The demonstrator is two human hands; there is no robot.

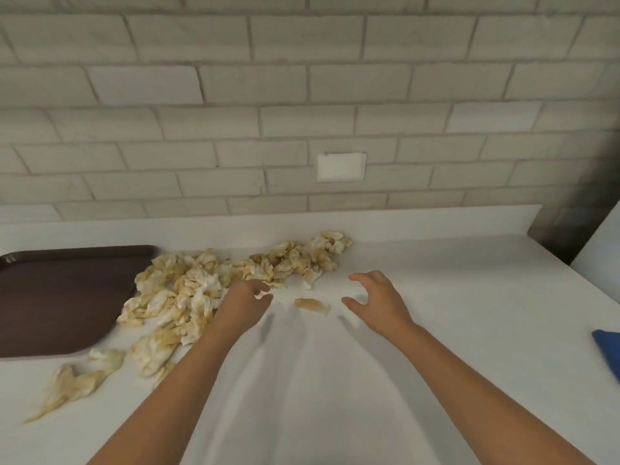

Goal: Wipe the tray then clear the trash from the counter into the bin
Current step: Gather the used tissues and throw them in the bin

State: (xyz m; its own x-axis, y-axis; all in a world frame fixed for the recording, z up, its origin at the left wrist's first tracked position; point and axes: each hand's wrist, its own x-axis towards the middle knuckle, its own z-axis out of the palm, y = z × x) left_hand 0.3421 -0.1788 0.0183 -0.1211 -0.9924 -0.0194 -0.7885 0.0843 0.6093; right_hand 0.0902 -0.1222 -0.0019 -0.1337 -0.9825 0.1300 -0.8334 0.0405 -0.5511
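Observation:
A long heap of crumpled, yellow-stained paper trash lies on the white counter, stretching from the front left to the back middle. A dark brown tray sits at the left, touching the heap's edge. One small stained scrap lies alone between my hands. My left hand hovers at the heap's right edge, fingers loosely curled and holding nothing. My right hand hangs over the counter right of the scrap, fingers spread and bent, also holding nothing.
A tiled wall with a white blank plate rises behind the counter. A blue cloth pokes in at the right edge. The counter ends at the right near a dark gap. No bin is in view.

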